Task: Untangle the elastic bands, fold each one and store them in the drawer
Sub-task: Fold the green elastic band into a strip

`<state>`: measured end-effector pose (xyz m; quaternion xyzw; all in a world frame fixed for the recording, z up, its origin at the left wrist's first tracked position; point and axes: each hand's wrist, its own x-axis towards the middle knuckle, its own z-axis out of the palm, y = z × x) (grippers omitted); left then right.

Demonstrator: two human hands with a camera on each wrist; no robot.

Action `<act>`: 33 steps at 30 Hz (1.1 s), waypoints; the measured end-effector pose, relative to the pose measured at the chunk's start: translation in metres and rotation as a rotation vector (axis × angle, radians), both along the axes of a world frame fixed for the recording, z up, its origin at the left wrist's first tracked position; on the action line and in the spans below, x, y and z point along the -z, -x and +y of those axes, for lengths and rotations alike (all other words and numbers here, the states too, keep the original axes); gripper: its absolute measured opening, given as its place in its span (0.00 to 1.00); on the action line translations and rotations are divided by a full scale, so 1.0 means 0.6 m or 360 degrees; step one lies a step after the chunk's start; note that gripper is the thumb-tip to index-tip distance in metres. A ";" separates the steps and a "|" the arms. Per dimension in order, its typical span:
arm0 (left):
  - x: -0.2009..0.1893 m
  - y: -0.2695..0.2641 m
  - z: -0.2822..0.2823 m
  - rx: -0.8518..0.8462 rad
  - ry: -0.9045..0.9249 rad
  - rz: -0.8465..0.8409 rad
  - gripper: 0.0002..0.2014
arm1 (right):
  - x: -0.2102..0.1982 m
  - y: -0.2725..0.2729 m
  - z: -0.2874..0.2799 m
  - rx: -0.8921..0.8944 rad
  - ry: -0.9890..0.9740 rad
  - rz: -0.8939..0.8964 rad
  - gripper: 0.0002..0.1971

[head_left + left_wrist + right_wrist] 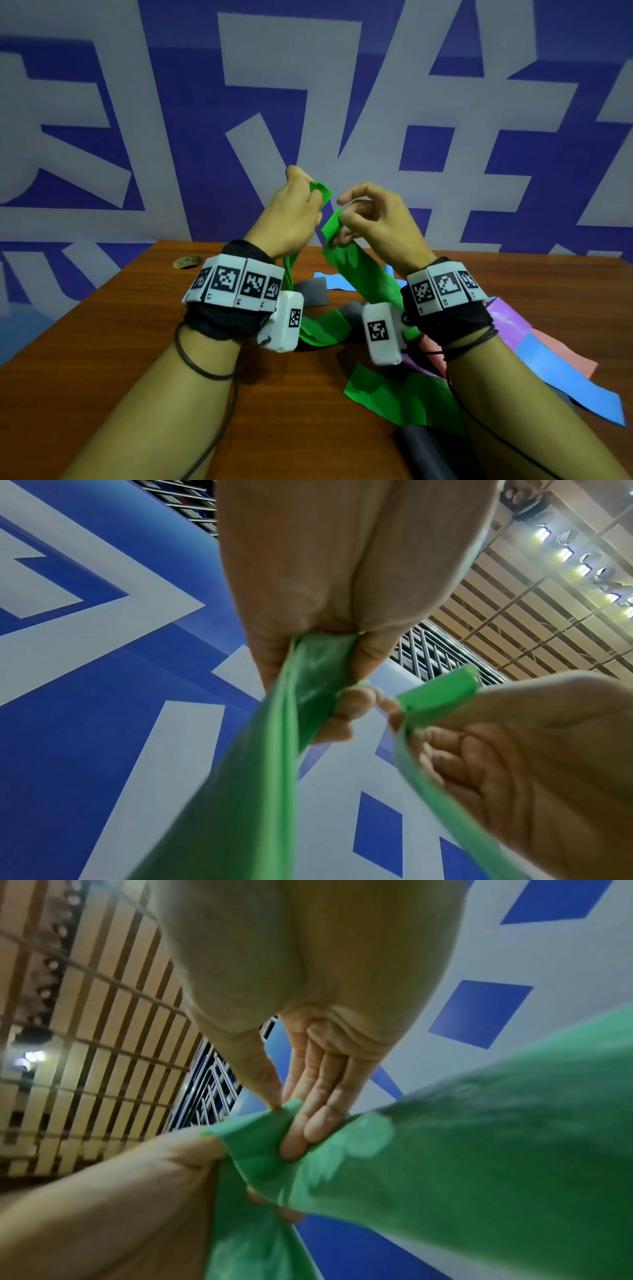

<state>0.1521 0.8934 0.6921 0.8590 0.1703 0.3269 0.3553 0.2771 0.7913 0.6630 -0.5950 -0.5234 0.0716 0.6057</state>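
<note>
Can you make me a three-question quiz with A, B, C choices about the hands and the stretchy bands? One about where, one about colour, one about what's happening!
1. Where are the hands?
A. Raised above the table
B. Flat on the table
C. In a drawer

2. What colour is the held band?
A. Pink
B. Green
C. Grey

3. What is the left hand doing?
A. Hanging free
B. Pointing
C. Pinching the band

Answers:
1 A: both hands are up over the table.
2 B: the green band runs up to both.
3 C: the left hand pinches one end, the right hand the other.

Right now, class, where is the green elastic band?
In the head view the green band is held up above the middle of the wooden table, pinched by the left hand and the right hand, its length trailing down onto the other bands.
</note>
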 end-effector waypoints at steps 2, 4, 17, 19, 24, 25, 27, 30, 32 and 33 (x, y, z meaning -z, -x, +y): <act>0.000 0.003 0.001 -0.0034 0.0012 -0.0100 0.07 | -0.010 0.006 -0.004 -0.0096 -0.0151 0.0067 0.11; -0.001 0.004 0.003 -0.0082 -0.0013 -0.0169 0.07 | -0.019 0.013 -0.008 -0.0220 -0.0334 0.0171 0.11; 0.006 0.006 0.020 -0.0139 -0.0017 -0.0275 0.05 | -0.033 0.029 -0.004 -0.0115 -0.0330 0.0157 0.04; 0.005 0.005 0.023 -0.0168 -0.0002 -0.0360 0.01 | -0.029 0.025 -0.003 -0.0045 -0.0218 0.0070 0.03; 0.004 0.004 0.026 -0.0054 0.0010 -0.0354 0.03 | -0.016 0.030 0.009 0.0079 -0.0194 -0.0045 0.03; 0.004 0.003 0.026 -0.0019 0.0009 -0.0338 0.04 | -0.016 0.031 0.010 0.0105 -0.0228 -0.0048 0.04; 0.002 0.004 0.024 0.0040 0.0004 -0.0330 0.04 | -0.016 0.033 0.011 0.0163 -0.0276 -0.0072 0.04; -0.002 0.007 0.023 0.0117 0.0042 -0.0327 0.04 | -0.013 0.034 0.012 0.0261 -0.0288 -0.0132 0.04; -0.003 0.009 0.022 0.0137 0.0096 -0.0352 0.05 | -0.012 0.034 0.013 0.0288 -0.0298 -0.0118 0.04; -0.004 0.009 0.022 0.0146 0.0124 -0.0374 0.06 | -0.012 0.034 0.014 0.0303 -0.0303 -0.0113 0.05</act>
